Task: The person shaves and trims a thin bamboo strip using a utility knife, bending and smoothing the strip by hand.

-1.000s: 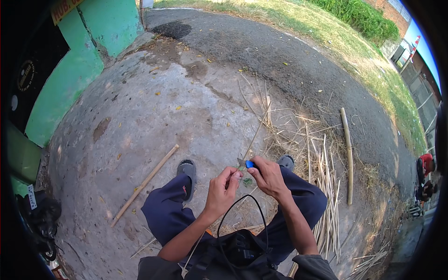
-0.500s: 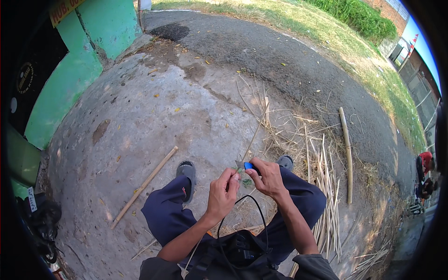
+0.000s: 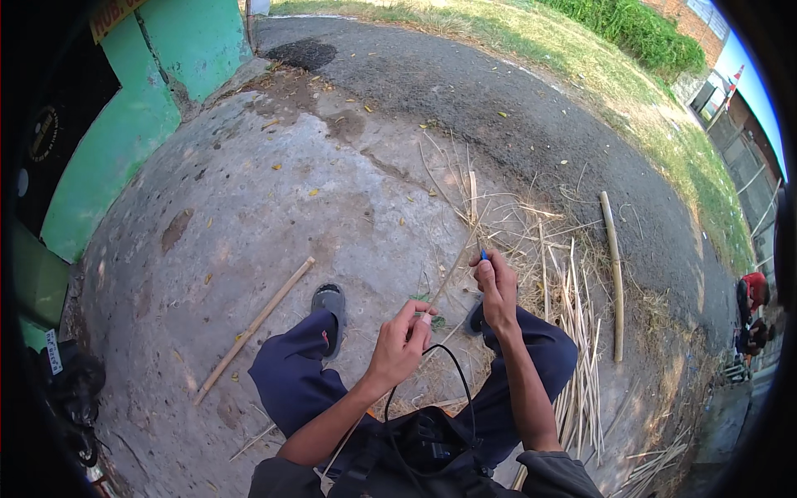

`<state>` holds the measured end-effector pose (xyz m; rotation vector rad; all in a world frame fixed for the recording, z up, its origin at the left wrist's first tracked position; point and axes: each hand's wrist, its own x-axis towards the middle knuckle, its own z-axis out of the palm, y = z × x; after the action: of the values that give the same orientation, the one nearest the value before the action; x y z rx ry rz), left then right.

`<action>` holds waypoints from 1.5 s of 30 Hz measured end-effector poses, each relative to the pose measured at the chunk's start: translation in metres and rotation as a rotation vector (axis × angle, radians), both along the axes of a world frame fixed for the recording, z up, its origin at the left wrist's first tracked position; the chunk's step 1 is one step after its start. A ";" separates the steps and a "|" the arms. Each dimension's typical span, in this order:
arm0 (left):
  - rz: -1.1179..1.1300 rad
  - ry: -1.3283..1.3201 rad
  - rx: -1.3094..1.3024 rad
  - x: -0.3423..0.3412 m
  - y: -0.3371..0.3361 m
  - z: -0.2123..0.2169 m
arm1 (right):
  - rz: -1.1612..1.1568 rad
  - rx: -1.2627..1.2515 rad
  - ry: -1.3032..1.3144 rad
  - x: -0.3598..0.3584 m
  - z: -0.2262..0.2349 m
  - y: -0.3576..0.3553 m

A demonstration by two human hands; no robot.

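Note:
Pinched in my left hand [image 3: 399, 346] is a thin pale strip, apparently bamboo [image 3: 452, 273], slanting away up and to the right. My right hand [image 3: 498, 292] is closed round a small knife with a blue handle [image 3: 484, 256], of which only a bit shows past the fingers. The blade points away from me, near the far part of the strip; whether it touches the strip I cannot tell. Small green leaves [image 3: 438, 321] lie on the ground just beyond my left fingers.
Many split pale strips [image 3: 581, 365] lie in a pile right of my right leg, with shavings [image 3: 531, 236] beyond. A thick pole [image 3: 616, 274] lies farther right, another stick [image 3: 256, 330] left of my left foot. A black cord [image 3: 465, 373] loops below my hands.
My right hand with the knife has moved away from my left hand, forward and to the right along the strip. My left hand stays nearly in place, still holding the strip.

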<state>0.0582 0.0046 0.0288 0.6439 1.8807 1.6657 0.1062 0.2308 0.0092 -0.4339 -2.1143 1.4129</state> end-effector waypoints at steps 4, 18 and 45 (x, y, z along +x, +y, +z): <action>-0.026 -0.001 -0.004 -0.001 -0.001 0.002 | -0.017 -0.238 0.065 -0.003 0.009 -0.001; -0.140 -0.120 -0.010 0.006 0.013 -0.001 | 0.052 -0.772 0.015 0.006 0.006 0.012; 0.019 -0.143 0.135 -0.007 0.002 -0.010 | 0.302 0.507 -0.133 0.007 0.007 -0.031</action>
<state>0.0513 0.0069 0.0191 0.5465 1.6906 1.8128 0.1130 0.1999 0.0161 -0.0067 -2.6211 0.9534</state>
